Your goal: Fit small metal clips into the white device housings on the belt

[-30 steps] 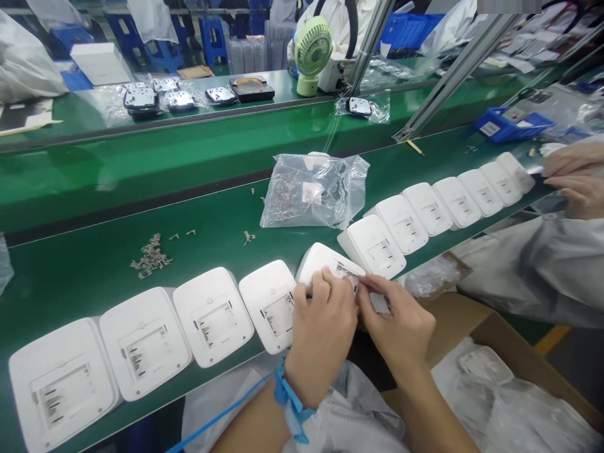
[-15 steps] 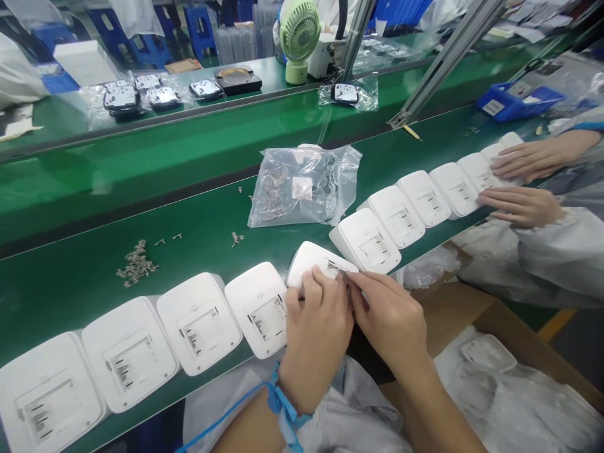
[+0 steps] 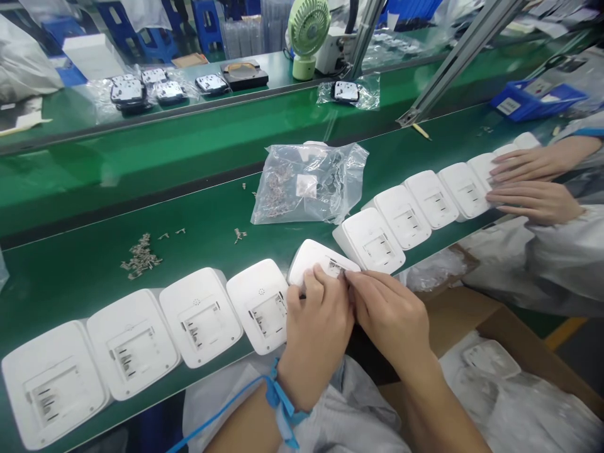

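Observation:
A white plastic device housing point(image 3: 304, 255) sits turned askew in the row, its battery compartment facing up. My left hand point(image 3: 318, 311) grips it, fingers curled over its near side; a blue wrist strap circles that wrist. Pinched at the compartment's edge are the fingertips of my right hand point(image 3: 394, 314); what they hold is too small and covered to make out. Left of my hands stands another housing point(image 3: 252, 286) with metal contacts in its open compartment. Loose small metal contacts point(image 3: 141, 257) lie in a pile beyond the row, with a few point(image 3: 240, 236) closer to my hands.
A clear plastic bag point(image 3: 309, 189) of metal parts lies behind the housings. More housings point(image 3: 372, 242) continue rightward to a co-worker's hands point(image 3: 538, 198). A metal post point(image 3: 453, 69), green fan point(image 3: 306, 38) and blue bin point(image 3: 533, 107) stand farther back. Below the edge is a cardboard box point(image 3: 465, 314).
The view has shifted slightly. Both my hands stay at the same housing with almost the same grip, and the housings keep their places.

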`<state>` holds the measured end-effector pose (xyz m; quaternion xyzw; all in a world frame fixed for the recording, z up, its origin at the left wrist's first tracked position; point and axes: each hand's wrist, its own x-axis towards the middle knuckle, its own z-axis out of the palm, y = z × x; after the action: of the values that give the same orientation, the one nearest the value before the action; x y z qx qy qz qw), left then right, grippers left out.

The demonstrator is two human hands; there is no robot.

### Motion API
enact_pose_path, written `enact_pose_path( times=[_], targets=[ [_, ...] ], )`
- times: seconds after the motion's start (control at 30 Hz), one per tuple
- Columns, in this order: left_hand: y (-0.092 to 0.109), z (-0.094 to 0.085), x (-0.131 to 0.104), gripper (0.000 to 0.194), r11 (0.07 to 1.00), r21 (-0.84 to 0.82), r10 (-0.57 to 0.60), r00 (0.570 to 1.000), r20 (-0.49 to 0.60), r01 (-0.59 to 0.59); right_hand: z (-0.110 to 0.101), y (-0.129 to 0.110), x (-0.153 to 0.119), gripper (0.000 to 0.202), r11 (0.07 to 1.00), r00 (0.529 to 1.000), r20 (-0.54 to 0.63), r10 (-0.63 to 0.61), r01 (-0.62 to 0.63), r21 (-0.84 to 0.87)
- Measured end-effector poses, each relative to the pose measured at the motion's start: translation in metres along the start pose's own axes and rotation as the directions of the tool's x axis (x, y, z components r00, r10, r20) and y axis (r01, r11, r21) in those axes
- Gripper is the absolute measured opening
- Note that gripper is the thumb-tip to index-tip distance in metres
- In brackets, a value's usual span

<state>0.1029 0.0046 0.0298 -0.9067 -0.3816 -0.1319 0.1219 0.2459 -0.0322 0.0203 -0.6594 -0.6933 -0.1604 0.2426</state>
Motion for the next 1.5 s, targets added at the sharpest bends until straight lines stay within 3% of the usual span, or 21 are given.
enact_pose_path(
  times=[0.07, 0.17, 0.23, 0.33, 0.7, 1.03, 1.17, 1.27, 1.37, 1.5],
  targets=[
    [0.0, 0.0, -0.001, 0.041, 1.0, -0.009, -0.016, 1.0, -0.003, 0.016, 0.002, 0.001, 0.002, 0.02, 0.998, 0.998, -0.037, 0.051, -0.049, 0.047],
    [0.0, 0.0, -0.004, 0.04, 0.999, -0.014, -0.039, 0.999, -0.006, 0.039, 0.007, 0.002, 0.006, 0.017, 0.96, 0.964, -0.108, 0.242, -0.221, 0.173],
    [0.001, -0.001, -0.005, 0.04, 0.999, -0.007, -0.045, 0.999, -0.001, 0.045, 0.009, 0.002, 0.011, 0.017, 0.917, 0.936, -0.067, 0.347, -0.323, 0.234],
    [0.002, -0.001, -0.006, 0.039, 0.998, 0.0, -0.055, 0.998, 0.005, 0.055, 0.009, 0.003, 0.02, 0.014, 0.886, 0.919, 0.046, 0.393, -0.391, 0.248],
    [0.003, 0.002, -0.006, 0.037, 0.995, -0.031, -0.091, 0.996, -0.015, 0.091, 0.003, 0.007, 0.034, 0.013, 0.88, 0.883, 0.242, 0.402, -0.446, 0.164],
    [0.006, 0.002, -0.007, 0.035, 0.993, -0.064, -0.103, 0.993, -0.053, 0.1, 0.009, 0.001, 0.033, 0.017, 0.887, 0.868, 0.239, 0.435, -0.459, 0.05],
    [0.002, 0.001, -0.01, 0.039, 0.992, -0.097, -0.087, 0.994, -0.065, 0.08, 0.01, -0.006, 0.035, 0.021, 0.879, 0.84, 0.275, 0.468, -0.476, -0.04],
    [-0.006, -0.005, -0.022, 0.04, 0.981, -0.18, -0.091, 0.992, -0.091, 0.073, 0.007, -0.015, 0.038, 0.02, 0.866, 0.806, 0.318, 0.499, -0.477, -0.148],
    [-0.019, -0.007, -0.045, 0.036, 0.967, -0.219, -0.171, 0.97, -0.171, 0.132, 0.004, -0.021, 0.041, 0.018, 0.851, 0.767, 0.369, 0.524, -0.467, -0.24],
    [-0.033, 0.002, -0.079, 0.03, 0.953, -0.199, -0.275, 0.926, -0.26, 0.227, 0.002, -0.027, 0.045, 0.023, 0.872, 0.729, 0.481, 0.486, -0.435, -0.222]
  ],
)
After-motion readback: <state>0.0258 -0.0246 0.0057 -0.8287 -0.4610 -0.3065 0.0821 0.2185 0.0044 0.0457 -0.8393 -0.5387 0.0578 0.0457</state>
